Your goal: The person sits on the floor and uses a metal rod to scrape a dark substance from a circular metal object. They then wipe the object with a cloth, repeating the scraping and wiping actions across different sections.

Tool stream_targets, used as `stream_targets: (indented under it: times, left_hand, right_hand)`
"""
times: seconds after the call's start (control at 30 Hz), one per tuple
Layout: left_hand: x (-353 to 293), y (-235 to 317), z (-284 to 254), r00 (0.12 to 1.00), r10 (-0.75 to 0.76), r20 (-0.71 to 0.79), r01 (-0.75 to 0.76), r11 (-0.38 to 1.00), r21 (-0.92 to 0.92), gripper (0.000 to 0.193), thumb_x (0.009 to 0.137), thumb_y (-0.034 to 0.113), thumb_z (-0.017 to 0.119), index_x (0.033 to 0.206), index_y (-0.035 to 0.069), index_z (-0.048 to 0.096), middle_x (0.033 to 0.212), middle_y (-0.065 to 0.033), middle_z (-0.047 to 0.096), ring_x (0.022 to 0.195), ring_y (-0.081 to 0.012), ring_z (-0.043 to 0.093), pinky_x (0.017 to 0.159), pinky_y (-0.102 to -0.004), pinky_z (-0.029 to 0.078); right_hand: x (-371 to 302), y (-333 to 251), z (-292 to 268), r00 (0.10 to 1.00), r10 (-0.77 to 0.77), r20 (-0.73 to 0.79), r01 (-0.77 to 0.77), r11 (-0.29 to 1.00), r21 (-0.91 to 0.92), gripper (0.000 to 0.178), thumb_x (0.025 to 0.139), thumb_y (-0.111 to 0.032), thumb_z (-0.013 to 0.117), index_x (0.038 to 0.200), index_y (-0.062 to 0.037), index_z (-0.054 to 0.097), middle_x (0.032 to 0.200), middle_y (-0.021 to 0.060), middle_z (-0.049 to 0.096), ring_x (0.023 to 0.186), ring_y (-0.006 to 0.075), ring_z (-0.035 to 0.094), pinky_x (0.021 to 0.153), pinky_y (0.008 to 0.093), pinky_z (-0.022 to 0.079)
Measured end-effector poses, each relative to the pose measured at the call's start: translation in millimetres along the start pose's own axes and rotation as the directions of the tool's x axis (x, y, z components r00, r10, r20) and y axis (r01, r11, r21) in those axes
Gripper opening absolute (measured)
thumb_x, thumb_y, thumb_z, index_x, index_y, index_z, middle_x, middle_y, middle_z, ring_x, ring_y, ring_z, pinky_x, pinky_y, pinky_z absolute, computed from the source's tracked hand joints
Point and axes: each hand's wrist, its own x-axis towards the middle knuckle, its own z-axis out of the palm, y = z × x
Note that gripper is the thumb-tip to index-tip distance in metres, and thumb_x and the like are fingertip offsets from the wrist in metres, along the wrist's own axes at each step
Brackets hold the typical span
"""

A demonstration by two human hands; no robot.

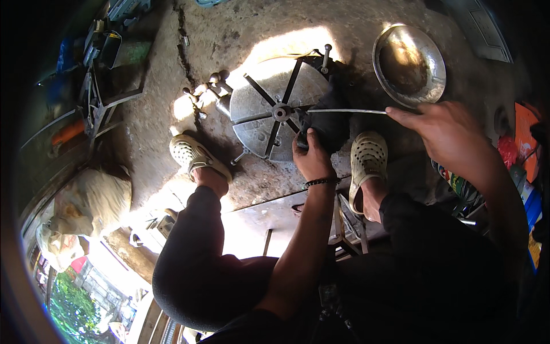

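Note:
A round metal rotary table [252, 106] with radial slots and a central hub lies on the floor between my feet. My left hand [313, 157] is closed at its near right edge, pinching a black rag-like piece [332, 129] that covers part of the disc. My right hand [452, 135], to the right, grips one end of a thin straight metal rod [349, 110], its index finger along it. The rod runs leftward, and its far tip meets the black piece near the hub. The handle inside my right palm is hidden.
A shallow metal basin [438, 69] stands at the far right. Small metal parts [206, 92] lie left of the disc. My shoes [369, 155] flank it. A metal frame [103, 106] with tools is at left; an orange item [524, 135] and packages are at right.

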Motion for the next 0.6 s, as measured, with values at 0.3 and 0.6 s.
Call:
stream_targets:
  times: [0.3,0.6]
  left_hand:
    - [20.0,13.2,-0.3,0.999,-0.021,-0.037,0.017,0.994,-0.106,0.043,0.091,0.023,0.067,0.117,-0.009,0.056,0.105,-0.0177,0.065,0.092,-0.0213,0.063,0.082,-0.0307,0.052]
    - [26.5,9.3,1.9,0.983,0.181,-0.022,-0.163,0.925,0.344,0.038,0.088,0.017,0.068,0.116,-0.008,0.061,0.107,-0.0191,0.068,0.095,-0.0227,0.064,0.086,-0.0332,0.05]
  right_hand:
    - [5.6,-2.5,7.7,0.991,-0.104,-0.08,0.098,0.992,-0.076,0.059,0.075,0.006,0.057,0.129,-0.0164,0.06,0.079,0.0117,0.06,0.072,0.0297,0.059,0.07,0.0425,0.047]
    - [14.4,-22.6,-5.6,0.998,-0.056,-0.002,0.056,0.991,-0.124,0.059,0.075,0.005,0.057,0.131,-0.016,0.059,0.078,0.013,0.06,0.07,0.0302,0.06,0.067,0.0413,0.047]
